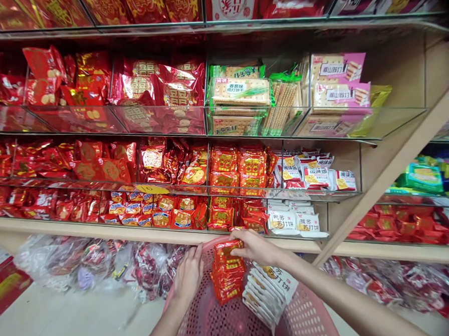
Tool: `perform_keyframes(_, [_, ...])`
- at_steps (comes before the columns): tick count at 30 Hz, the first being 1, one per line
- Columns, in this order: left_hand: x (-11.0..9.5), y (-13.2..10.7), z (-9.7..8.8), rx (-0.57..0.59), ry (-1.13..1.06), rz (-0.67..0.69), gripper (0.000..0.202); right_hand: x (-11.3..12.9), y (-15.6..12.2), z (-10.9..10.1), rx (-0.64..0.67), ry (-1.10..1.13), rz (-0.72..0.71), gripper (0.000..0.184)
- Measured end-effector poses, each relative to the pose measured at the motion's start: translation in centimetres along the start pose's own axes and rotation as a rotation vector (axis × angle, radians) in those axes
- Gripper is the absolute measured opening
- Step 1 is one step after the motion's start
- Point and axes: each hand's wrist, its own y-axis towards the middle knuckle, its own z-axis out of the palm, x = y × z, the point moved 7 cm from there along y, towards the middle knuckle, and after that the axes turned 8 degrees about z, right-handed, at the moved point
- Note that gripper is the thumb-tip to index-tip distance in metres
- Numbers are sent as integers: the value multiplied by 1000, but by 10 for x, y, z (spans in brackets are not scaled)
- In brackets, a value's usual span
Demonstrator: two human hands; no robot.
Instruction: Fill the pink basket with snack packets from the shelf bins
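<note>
A pink perforated plastic basket stands below me against the front of the shelf. My left hand is closed on its left rim. Inside lie a stack of red snack packets and a row of white cracker packets with dark lettering. My right hand reaches in over the far rim, its fingers closed on a red packet at the top of the red stack. The thumb side shows, but some fingertips are hidden.
Tiered shelves with clear dividers hold red packets, green-edged crackers, pink-edged crackers and white packets. A slanted wooden post stands on the right. Plastic-bagged goods and a red box lie on the floor.
</note>
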Motion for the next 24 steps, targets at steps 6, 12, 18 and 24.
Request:
perform_keyframes(6, [1, -1, 1, 12, 16, -13, 45, -38, 24, 45, 78, 122, 81, 28])
perform_keyframes(12, [0, -1, 1, 16, 11, -11, 46, -56, 33, 55, 97, 30, 125, 30])
perform_keyframes(18, [0, -1, 1, 20, -3, -21, 44, -44, 23, 45, 90, -135, 120, 31])
perform_keyframes(24, [-1, 1, -2, 48, -8, -29, 45, -29, 14, 48, 51, -339, 157, 26])
